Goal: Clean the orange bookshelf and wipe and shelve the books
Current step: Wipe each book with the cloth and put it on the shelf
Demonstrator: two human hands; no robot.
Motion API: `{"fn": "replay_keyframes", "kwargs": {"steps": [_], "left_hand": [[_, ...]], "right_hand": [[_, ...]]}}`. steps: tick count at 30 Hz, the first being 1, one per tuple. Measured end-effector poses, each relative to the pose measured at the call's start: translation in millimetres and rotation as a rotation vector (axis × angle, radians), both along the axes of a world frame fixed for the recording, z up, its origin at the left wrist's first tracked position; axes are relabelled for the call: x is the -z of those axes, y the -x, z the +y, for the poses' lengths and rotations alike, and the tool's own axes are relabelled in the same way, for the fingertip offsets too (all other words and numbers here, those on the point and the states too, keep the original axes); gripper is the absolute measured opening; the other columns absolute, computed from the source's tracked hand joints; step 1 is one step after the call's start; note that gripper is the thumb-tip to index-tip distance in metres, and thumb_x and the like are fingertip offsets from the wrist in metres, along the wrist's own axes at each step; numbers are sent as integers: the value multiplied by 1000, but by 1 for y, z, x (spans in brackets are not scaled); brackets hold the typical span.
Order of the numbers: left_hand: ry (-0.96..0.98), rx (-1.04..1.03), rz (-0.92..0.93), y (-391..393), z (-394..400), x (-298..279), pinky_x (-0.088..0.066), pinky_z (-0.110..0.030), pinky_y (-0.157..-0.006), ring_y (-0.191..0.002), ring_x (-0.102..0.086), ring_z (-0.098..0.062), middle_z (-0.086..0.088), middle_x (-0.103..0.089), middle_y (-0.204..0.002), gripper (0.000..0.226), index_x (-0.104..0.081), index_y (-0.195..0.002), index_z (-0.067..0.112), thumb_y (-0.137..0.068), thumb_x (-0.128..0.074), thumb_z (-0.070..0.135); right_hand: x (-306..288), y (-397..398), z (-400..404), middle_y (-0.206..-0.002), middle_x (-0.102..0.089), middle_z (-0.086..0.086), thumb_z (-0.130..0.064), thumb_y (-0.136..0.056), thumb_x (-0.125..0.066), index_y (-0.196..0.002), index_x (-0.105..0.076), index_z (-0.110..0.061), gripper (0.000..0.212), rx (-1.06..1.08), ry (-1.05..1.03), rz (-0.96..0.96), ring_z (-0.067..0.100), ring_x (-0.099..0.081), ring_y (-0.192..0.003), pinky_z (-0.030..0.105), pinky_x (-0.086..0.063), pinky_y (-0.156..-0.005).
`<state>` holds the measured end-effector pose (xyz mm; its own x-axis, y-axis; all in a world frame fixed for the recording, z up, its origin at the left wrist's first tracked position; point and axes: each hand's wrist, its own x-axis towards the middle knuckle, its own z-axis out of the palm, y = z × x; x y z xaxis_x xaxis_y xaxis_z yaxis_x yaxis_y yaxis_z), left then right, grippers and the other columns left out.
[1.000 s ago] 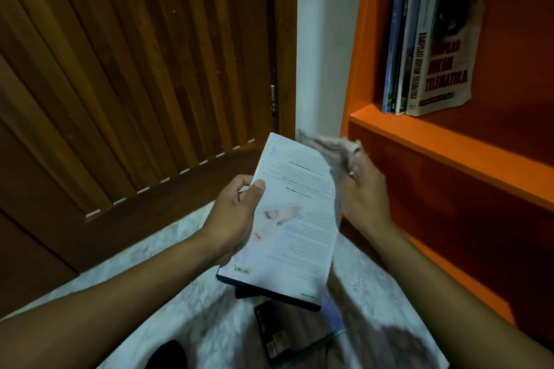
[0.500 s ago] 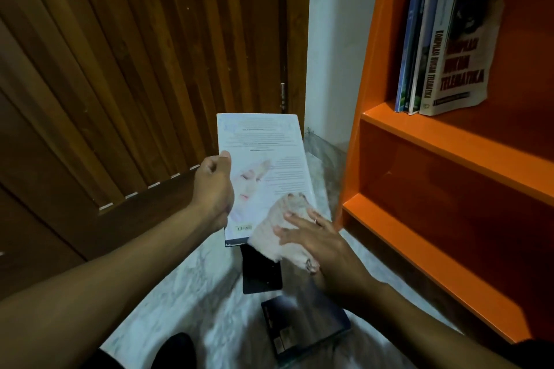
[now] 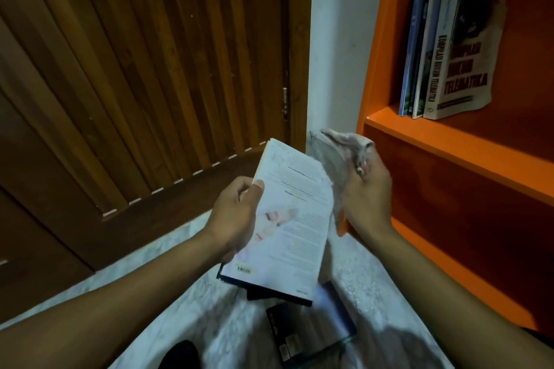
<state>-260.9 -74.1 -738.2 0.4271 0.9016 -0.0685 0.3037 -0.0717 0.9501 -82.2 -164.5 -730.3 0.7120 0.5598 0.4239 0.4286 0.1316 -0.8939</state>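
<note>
**White paperback mid-wipe, more books waiting**

Head cam: left hand (image 3: 236, 216) has its fingers curled round a white glossy paperback book (image 3: 292, 219), held above the floor. Right hand (image 3: 367, 189) pinches a crumpled grey cloth (image 3: 338, 156) at its edge. Three upright books (image 3: 443, 51) sit on the orange wooden bookshelf (image 3: 449, 144); dark books (image 3: 302, 332) on the marble floor probably still need wiping.

Glossy white paper cover on the held book (image 3: 287, 219), soft pale cloth rag (image 3: 344, 156), smooth painted orange bookshelf (image 3: 455, 153), slatted brown wooden door (image 3: 150, 69), polished marbled floor (image 3: 209, 308), small metal hinge (image 3: 285, 103)
</note>
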Motion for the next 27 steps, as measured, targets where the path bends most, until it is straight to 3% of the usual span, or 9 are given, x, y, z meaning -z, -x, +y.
{"fn": "replay_keyframes", "kwargs": {"steps": [1,3,5,7,12,17,20,24,27], "left_hand": [[17,30,-6,-3,-5,1,-48,-28,-72,-93,-67,-14,7,-69,-101,25,-60,-105,21,-102,-46,42],[64,77,-37,-9,-15,3,-46,-30,-75,-93,-64,-14,9,-69,-94,26,-61,-104,20,-102,-47,42],[104,68,-53,-16,-20,6,-43,-36,-82,-98,-59,-21,2,-68,-98,28,-62,-104,18,-102,-47,42],[144,22,-72,-20,-20,8,-44,-38,-90,-104,-58,-23,-3,-67,-105,28,-63,-103,15,-103,-46,38],[350,-95,-252,-23,-6,0,-60,-47,-82,-96,-71,-33,-17,-72,-107,19,-59,-105,11,-103,-51,28],[337,-266,-341,-19,17,-5,-53,-58,-95,-103,-70,-35,-14,-73,-111,31,-59,-114,9,-102,-51,36],[343,-314,-376,-14,29,-5,-56,-43,-87,-98,-71,-29,-7,-74,-110,27,-58,-113,14,-103,-49,37],[323,-361,-382,-6,42,-6,-48,-32,-68,-94,-69,-27,-4,-74,-109,29,-59,-115,16,-103,-49,39],[308,-394,-372,-1,46,-10,-46,-23,-57,-93,-69,-23,3,-72,-106,27,-58,-114,18,-103,-47,41]], "right_hand": [[1,2,6,-131,-63,5,-1,-98,-51,-137,-54,-28,47,-27,62,-63,19,-60,-118,48,-52,-99],[8,11,16,-157,-40,2,12,-90,-48,-143,-41,-41,76,-72,227,-245,20,-27,-149,51,-17,-123],[18,22,19,-163,-25,-7,17,-85,-49,-148,-39,-34,82,-99,286,-402,11,-5,-153,42,8,-124],[28,33,14,-162,-24,-8,13,-86,-54,-150,-42,-27,77,-120,286,-484,8,-3,-153,35,15,-121],[58,51,-1,-160,-28,-8,6,-84,-60,-149,-41,-25,75,-299,327,-628,7,-3,-151,39,12,-123],[77,62,-17,-149,-48,3,-11,-90,-45,-135,-60,-11,47,-517,132,-674,20,-28,-149,43,-6,-124],[82,61,-25,-142,-58,5,-5,-83,-45,-123,-67,-9,46,-622,117,-684,19,-35,-146,50,-16,-122],[83,51,-35,-135,-64,3,-15,-90,-47,-116,-69,-7,35,-733,116,-733,15,-41,-142,38,-20,-120],[86,40,-38,-120,-71,1,-26,-102,-39,-111,-71,-10,37,-644,98,-872,13,-54,-130,28,-24,-117]]}}
